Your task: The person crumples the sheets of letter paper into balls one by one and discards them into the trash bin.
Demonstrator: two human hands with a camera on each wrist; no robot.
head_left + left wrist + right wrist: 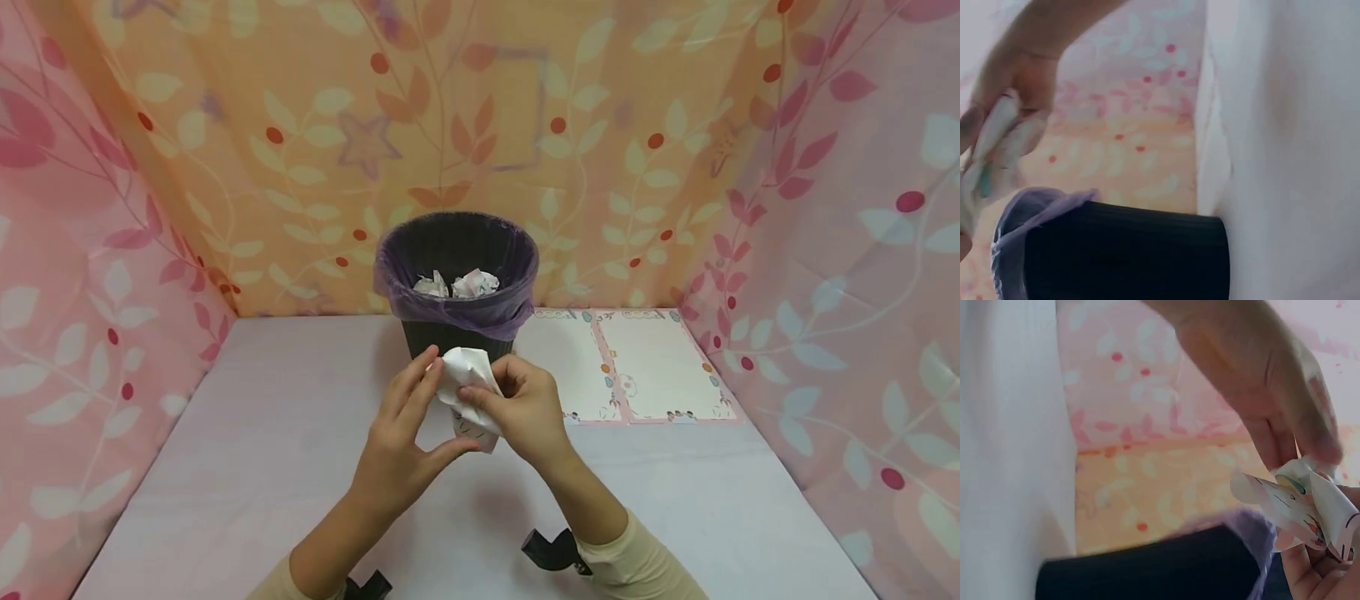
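Note:
A folded, partly crumpled piece of white paper (467, 367) with a printed pink edge is held up in front of the bin. My right hand (534, 410) pinches it between thumb and curled fingers. On the other side my left hand (397, 454) has its fingers and thumb stretched out, the fingertips by the paper's upper left and the thumb by its lower end. The right wrist view shows the paper (1294, 509) bunched in folds with coloured drawings. In the left wrist view the right hand (1029, 81) grips it, while only fingertips of the left show.
Behind the hands stands a black bin (420, 337) lined with a purple bag (480, 315). Two crumpled paper balls (476, 283) lie inside. Decorated sheets (660, 367) lie flat on the white table (225, 467) at the right. Patterned curtains (300, 167) enclose the table.

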